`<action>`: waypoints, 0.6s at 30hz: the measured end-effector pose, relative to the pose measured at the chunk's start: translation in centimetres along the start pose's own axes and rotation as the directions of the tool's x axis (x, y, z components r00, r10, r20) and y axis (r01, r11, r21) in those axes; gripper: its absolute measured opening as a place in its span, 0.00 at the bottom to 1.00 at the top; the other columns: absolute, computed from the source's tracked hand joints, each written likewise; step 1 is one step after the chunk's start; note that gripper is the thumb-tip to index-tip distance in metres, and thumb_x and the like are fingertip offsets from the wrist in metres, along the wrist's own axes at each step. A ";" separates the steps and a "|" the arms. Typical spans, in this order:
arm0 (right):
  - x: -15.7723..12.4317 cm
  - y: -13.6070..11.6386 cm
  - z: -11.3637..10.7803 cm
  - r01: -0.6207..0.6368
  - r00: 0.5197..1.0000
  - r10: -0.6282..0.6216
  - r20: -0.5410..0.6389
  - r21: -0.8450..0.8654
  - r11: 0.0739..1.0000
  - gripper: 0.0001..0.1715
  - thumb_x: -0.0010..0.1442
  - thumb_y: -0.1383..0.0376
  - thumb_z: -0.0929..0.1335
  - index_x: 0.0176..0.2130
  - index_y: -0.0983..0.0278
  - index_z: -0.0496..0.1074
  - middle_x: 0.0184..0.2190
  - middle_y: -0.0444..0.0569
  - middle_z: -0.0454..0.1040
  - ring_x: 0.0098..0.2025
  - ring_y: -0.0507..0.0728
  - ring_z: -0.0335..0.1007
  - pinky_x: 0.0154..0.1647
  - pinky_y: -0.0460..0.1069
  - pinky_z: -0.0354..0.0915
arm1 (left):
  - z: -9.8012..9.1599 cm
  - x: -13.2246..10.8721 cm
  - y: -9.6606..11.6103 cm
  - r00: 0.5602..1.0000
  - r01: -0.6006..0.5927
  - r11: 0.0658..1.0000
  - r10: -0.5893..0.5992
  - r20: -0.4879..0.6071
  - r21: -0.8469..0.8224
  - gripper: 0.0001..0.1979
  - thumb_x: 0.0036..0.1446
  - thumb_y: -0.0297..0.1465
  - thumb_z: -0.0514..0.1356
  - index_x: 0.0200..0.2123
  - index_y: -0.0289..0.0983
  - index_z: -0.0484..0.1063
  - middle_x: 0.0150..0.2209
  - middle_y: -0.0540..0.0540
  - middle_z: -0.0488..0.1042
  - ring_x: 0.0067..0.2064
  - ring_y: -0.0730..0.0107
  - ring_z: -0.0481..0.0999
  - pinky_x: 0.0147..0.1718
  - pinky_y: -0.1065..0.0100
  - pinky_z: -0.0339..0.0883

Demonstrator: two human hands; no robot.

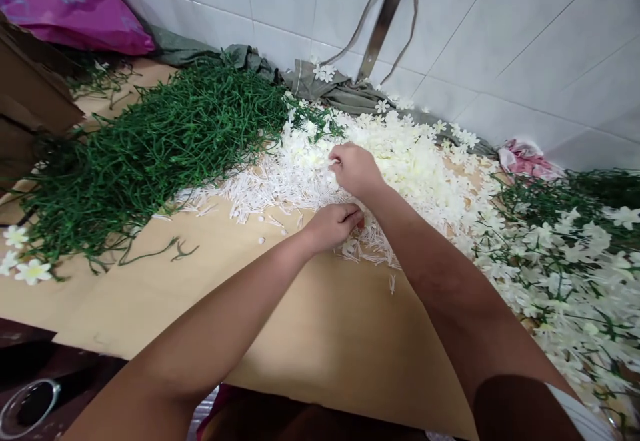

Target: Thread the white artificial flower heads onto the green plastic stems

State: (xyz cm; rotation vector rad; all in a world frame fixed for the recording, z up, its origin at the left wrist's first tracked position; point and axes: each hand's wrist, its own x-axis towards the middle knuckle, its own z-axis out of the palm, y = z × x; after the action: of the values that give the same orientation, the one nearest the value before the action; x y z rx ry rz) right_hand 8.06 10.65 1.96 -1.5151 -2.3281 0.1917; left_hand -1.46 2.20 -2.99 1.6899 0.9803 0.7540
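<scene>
Both hands [345,198] in white flower pieces [300,181] beside green stems [150,141]

A tangled heap of green plastic stems [150,141] covers the left of the tabletop [310,341], which is laid with tan board. Two loose cream blossoms [23,254] lie at its left edge. Behind, a magenta bag [75,1] rests against the white tiled wall [500,28], beside a brown cardboard box [30,88]. A grey-green cloth [325,88] is bunched along the wall's foot, with a metal bar [385,18] leaning above it. On the right — finished sprays of green stems with white flowers [565,254], and a pink scrap [525,158] behind them.
</scene>
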 end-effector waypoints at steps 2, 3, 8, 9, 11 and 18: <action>-0.7 1.2 -1.4 -0.040 0.995 0.052 -0.090 0.130 0.991 0.04 0.55 0.73 0.67 0.32 0.65 0.72 0.32 0.50 0.73 0.33 0.54 0.65 0.37 0.52 0.61 | 0.0 0.1 -0.1 1.000 0.001 1.000 -0.001 -0.018 -0.024 0.15 0.60 0.37 0.50 0.27 0.35 0.68 0.20 0.53 0.62 0.23 0.76 0.61 0.25 0.72 0.54; -1.3 1.9 -2.2 -0.067 0.987 0.094 -0.131 0.201 0.977 0.02 0.54 0.71 0.68 0.30 0.64 0.71 0.29 0.48 0.72 0.30 0.52 0.63 0.35 0.51 0.60 | 0.0 0.2 -0.1 0.999 -0.003 0.999 0.001 -0.035 -0.049 0.14 0.60 0.36 0.50 0.27 0.35 0.68 0.19 0.53 0.62 0.23 0.76 0.61 0.25 0.72 0.54; -5.6 4.5 -4.4 0.012 0.965 0.058 -0.255 0.264 0.964 0.06 0.57 0.65 0.67 0.28 0.61 0.70 0.27 0.48 0.71 0.28 0.52 0.62 0.32 0.50 0.60 | 0.2 0.5 0.3 0.982 -0.018 0.925 -0.055 -0.180 -0.379 0.05 0.59 0.30 0.53 0.35 0.35 0.68 0.21 0.56 0.63 0.21 0.81 0.61 0.23 0.74 0.54; -6.6 4.5 -4.3 0.054 0.961 0.009 -0.275 0.223 0.973 0.05 0.58 0.65 0.66 0.30 0.62 0.71 0.31 0.51 0.73 0.32 0.53 0.65 0.34 0.51 0.61 | 0.1 0.5 0.5 0.978 -0.008 0.891 -0.088 -0.191 -0.454 0.05 0.59 0.30 0.53 0.36 0.35 0.67 0.22 0.56 0.64 0.20 0.82 0.61 0.21 0.74 0.53; -8.2 4.2 -3.8 0.114 0.956 -0.073 -0.284 0.131 0.985 0.07 0.59 0.67 0.64 0.34 0.63 0.73 0.35 0.53 0.75 0.37 0.56 0.68 0.39 0.52 0.64 | 0.0 0.5 0.7 0.973 0.004 0.827 -0.134 -0.190 -0.562 0.06 0.59 0.31 0.54 0.37 0.35 0.67 0.25 0.55 0.67 0.18 0.83 0.61 0.18 0.75 0.50; -10.4 1.6 -2.4 0.153 0.964 -0.220 -0.147 -0.369 0.917 0.15 0.60 0.74 0.59 0.35 0.68 0.74 0.31 0.56 0.73 0.35 0.60 0.66 0.35 0.53 0.61 | 0.2 0.4 0.9 0.980 -0.019 0.814 -0.100 -0.171 -0.581 0.08 0.52 0.31 0.63 0.31 0.33 0.68 0.22 0.55 0.68 0.19 0.84 0.64 0.18 0.76 0.52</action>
State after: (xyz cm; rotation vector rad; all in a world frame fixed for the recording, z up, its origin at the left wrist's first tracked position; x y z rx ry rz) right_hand 14.07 1.67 1.43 -1.3753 -2.4257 -0.4260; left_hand -0.89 2.38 -2.20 1.0682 0.8000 1.0800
